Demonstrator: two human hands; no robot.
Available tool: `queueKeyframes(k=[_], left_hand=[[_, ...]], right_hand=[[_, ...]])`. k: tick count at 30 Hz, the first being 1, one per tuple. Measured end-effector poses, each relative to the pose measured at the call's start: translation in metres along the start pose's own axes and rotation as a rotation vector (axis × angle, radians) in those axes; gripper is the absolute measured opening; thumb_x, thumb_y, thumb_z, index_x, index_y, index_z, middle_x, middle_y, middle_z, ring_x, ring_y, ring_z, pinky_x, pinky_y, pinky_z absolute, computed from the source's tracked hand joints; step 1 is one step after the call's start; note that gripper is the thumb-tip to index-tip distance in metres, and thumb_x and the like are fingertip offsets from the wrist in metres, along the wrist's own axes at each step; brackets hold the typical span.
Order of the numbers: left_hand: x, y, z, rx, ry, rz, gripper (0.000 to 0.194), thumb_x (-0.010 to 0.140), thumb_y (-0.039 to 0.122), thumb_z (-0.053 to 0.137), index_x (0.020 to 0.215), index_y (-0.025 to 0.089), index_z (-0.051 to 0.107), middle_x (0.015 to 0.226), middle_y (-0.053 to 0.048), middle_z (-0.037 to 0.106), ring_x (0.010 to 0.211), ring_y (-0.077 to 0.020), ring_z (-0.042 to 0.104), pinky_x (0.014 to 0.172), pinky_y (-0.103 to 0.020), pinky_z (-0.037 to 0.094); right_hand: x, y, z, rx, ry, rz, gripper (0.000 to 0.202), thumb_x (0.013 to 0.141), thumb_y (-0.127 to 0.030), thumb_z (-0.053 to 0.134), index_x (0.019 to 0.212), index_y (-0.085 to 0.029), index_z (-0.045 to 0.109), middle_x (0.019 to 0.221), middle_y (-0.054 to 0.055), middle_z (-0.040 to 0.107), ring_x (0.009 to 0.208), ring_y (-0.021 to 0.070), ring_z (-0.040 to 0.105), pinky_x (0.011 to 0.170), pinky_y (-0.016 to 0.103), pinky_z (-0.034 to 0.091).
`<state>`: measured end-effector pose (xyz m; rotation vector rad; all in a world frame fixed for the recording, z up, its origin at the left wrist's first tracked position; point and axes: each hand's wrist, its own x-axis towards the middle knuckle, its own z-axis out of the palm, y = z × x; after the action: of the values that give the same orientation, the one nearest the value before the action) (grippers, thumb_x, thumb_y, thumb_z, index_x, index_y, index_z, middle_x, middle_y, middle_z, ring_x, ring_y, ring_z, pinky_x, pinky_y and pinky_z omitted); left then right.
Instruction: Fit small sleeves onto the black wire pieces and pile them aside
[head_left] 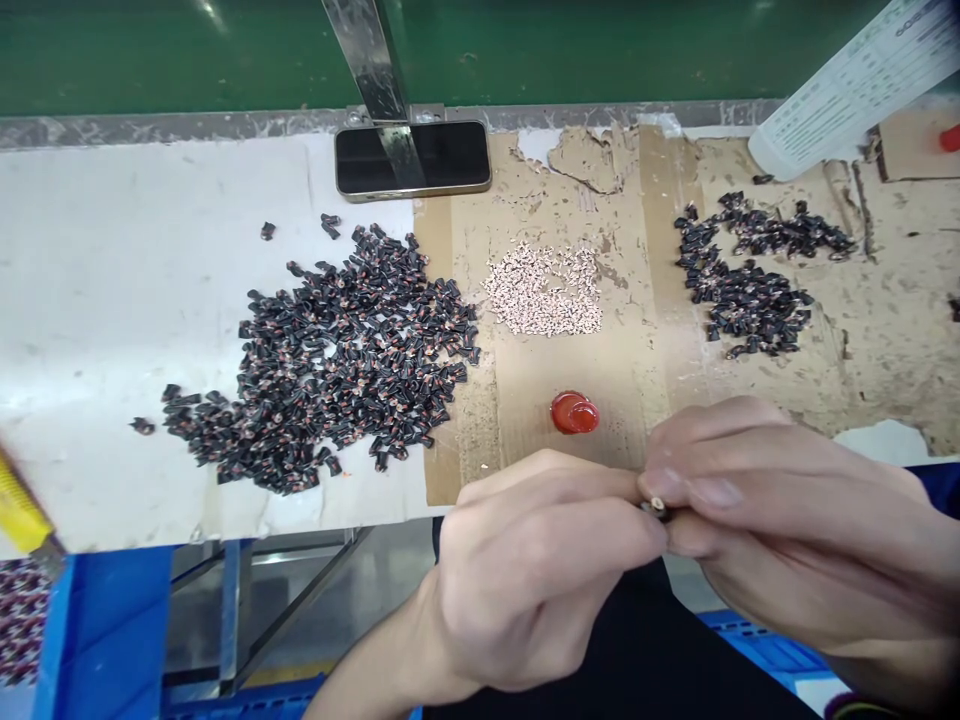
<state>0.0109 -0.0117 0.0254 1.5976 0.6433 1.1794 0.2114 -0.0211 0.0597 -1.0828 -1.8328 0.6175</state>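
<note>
My left hand (540, 565) and my right hand (787, 520) meet above the front edge of the table, fingertips pinched together. Between them is a small black part (657, 506) with a pale ring-like end; the rest of it is covered by my fingers. Just beyond my hands, a small red cap (575, 412) with glossy red content lies on the cardboard (517, 400). Farther back is a patch of tiny pinkish metallic pieces (544, 292). To the left spreads a large heap of small black parts (345, 350) with reddish ends. A smaller pile of black parts (750, 285) lies to the right.
A black phone (412, 158) rests at the back by a metal post (367, 55). A white printed bottle (855, 90) leans in at the back right. At the left edge are a yellow-handled tool (21, 505) and a blue bin (112, 630) below the table.
</note>
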Motion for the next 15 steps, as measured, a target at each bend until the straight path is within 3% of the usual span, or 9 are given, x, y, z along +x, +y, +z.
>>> queueKeyframes(k=[8,15], left_hand=[[0.006,-0.002,-0.001,0.016,-0.017,0.085,0.031,0.093,-0.001,0.067,0.116,0.019,0.063,0.106,-0.009,0.082,0.093,-0.0195,0.082,0.079,-0.027,0.068],[0.007,-0.004,0.002,-0.010,0.059,0.118,0.020,0.093,0.003,0.070,0.106,0.017,0.065,0.101,-0.011,0.082,0.085,-0.0207,0.081,0.075,-0.027,0.068]], right_hand=[[0.012,-0.004,-0.002,0.095,-0.017,0.031,0.037,0.078,-0.001,0.087,0.110,-0.018,0.078,0.096,0.000,0.085,0.087,0.0146,0.080,0.075,0.022,0.070],[0.004,-0.002,0.002,0.061,-0.006,-0.014,0.034,0.084,-0.003,0.083,0.114,-0.017,0.077,0.103,-0.002,0.082,0.094,0.0104,0.077,0.086,0.020,0.068]])
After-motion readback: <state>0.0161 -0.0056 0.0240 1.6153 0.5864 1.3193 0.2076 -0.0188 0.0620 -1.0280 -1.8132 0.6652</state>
